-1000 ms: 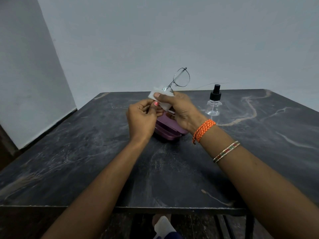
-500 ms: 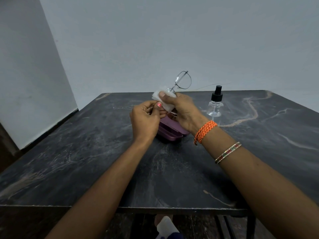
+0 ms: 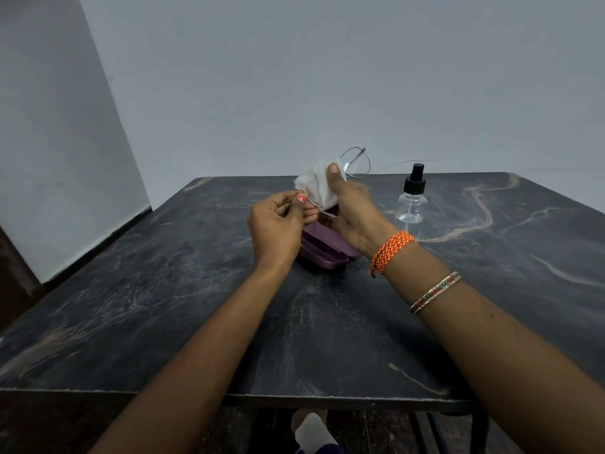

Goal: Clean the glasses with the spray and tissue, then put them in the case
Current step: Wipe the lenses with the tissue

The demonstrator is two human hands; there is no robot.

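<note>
A pale grey-blue wall fills the back of the room, meeting a lighter wall at the left. Below them spreads a dark marbled table with pale veins toward its right edge. Near the far edge, about mid-width, an open purple case lies on the surface, and a clear spray bottle with a black cap stands just to its right, apart from it. Above the case the 2 hands hold the thin wire-rimmed glasses in the air: the left hand pinches the frame near 1 lens, while the right hand, wearing an orange thread band and a beaded bangle, pinches the white tissue around that lens, thumb on top. Compared with 0.5 s ago, more of the tissue shows, spread wider over the lens, and the right thumb sits higher on it.
</note>
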